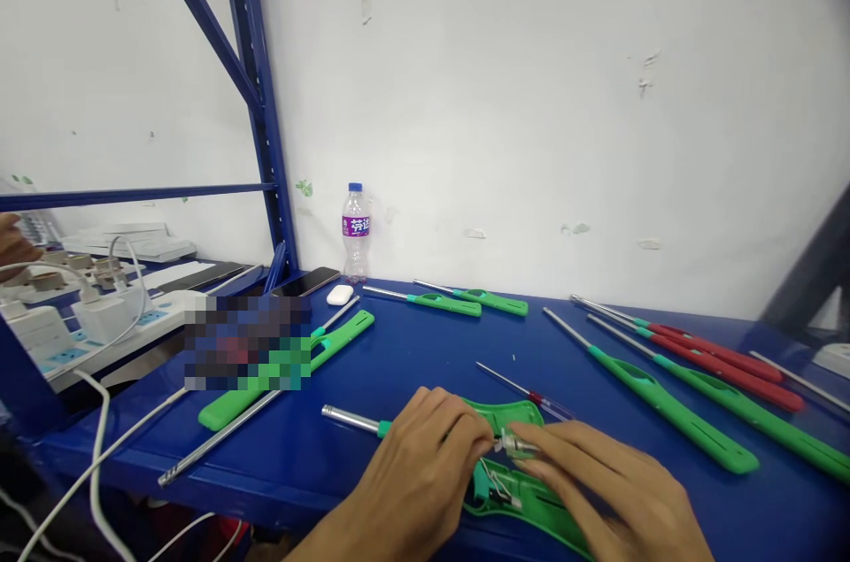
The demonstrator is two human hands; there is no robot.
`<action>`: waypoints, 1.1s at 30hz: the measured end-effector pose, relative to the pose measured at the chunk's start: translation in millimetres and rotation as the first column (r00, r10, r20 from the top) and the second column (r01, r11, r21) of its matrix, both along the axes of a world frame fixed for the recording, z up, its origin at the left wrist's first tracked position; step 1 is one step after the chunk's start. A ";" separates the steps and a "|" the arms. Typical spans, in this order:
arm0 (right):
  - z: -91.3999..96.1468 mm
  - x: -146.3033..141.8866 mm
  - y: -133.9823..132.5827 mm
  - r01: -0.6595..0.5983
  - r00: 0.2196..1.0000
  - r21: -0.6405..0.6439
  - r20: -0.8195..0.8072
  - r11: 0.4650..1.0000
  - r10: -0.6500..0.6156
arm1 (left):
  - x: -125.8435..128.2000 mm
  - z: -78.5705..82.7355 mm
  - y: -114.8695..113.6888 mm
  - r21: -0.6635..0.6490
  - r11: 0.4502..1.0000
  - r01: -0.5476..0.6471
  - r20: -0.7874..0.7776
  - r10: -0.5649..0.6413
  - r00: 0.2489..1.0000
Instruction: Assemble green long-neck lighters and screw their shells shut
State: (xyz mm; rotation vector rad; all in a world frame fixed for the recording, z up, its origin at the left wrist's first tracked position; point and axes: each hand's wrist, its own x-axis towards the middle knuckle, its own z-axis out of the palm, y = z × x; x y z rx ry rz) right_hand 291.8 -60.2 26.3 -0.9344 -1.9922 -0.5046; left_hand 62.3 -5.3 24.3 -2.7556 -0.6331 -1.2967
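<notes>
My left hand (418,473) rests on an opened green long-nosed lighter (511,491) with a metal tube (349,419) pointing left. Its fingers are closed, pinching a small clear and metal part (514,444) over the open shell. My right hand (604,482) meets it from the right, fingertips pressed on the same small part. Thin wires and a teal piece show inside the shell. A thin red-handled tool (531,394) lies just behind the hands.
Several green lighters (670,407) and red lighters (717,358) lie on the blue shelf (425,341), right and back. A water bottle (355,233), a white earbud case (340,295) and a phone (305,281) stand by the wall. Power strips (86,323) with chargers sit left.
</notes>
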 end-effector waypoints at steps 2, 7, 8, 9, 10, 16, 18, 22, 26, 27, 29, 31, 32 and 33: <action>0.9 -0.3 -0.7 0.000 1.000 0.022 0.020 1.000 0.000 | -0.9 0.4 -0.5 -0.004 1.000 0.008 -0.002 -0.008 1.000; 3.7 -2.1 -2.1 -0.006 1.000 0.035 0.030 0.999 0.005 | -1.4 0.5 2.1 -0.005 0.999 0.040 0.002 -0.040 0.999; 4.3 -2.6 -2.3 -0.011 1.000 0.020 0.027 1.000 0.011 | -1.1 0.4 2.8 -0.002 0.999 0.048 0.004 -0.048 0.999; 4.7 -3.0 -2.5 -0.021 1.000 0.000 0.023 1.000 0.021 | -0.7 0.4 3.4 0.003 0.998 0.059 0.006 -0.059 0.998; 5.1 -3.5 -2.7 -0.032 0.999 -0.024 0.019 0.999 0.032 | -0.2 0.3 3.7 0.008 0.997 0.071 0.008 -0.072 0.997; 5.6 -6.4 -3.9 -0.048 0.998 -0.087 -0.032 0.995 0.045 | -5.0 1.5 5.0 0.032 0.993 0.116 0.019 -0.117 0.993; 5.8 -6.4 -6.9 -0.024 0.999 -0.099 -0.048 0.995 0.020 | -14.7 3.0 7.2 0.015 0.997 0.081 0.001 -0.081 0.997; 5.0 -4.3 -18.0 0.023 0.998 -0.256 -0.054 0.966 -0.038 | -40.9 6.2 10.1 -0.141 0.989 -0.051 -0.080 0.040 0.996; 0.4 -2.6 -25.7 0.056 0.996 -0.348 -0.044 0.936 -0.076 | -54.0 6.6 6.5 -0.211 0.975 -0.072 -0.116 0.048 0.992; -1.2 -2.3 -26.2 0.063 0.996 -0.360 -0.039 0.931 -0.082 | -54.3 6.2 5.3 -0.213 0.974 -0.069 -0.126 0.043 0.991; -4.8 -1.6 -25.6 0.073 0.996 -0.392 -0.025 0.917 -0.090 | -53.0 5.7 3.5 -0.213 0.975 -0.056 -0.146 0.025 0.989; -8.4 -0.4 -24.0 0.073 0.996 -0.421 -0.023 0.904 -0.091 | -50.9 5.7 2.0 -0.203 0.978 -0.044 -0.166 0.010 0.986; -10.0 0.4 -23.2 0.072 0.995 -0.432 -0.025 0.899 -0.092 | -49.9 5.9 1.2 -0.189 0.981 -0.042 -0.169 0.010 0.986; -11.7 1.4 -22.5 0.067 0.995 -0.437 -0.032 0.897 -0.090 | -48.9 6.3 0.1 -0.173 0.984 -0.043 -0.171 0.013 0.985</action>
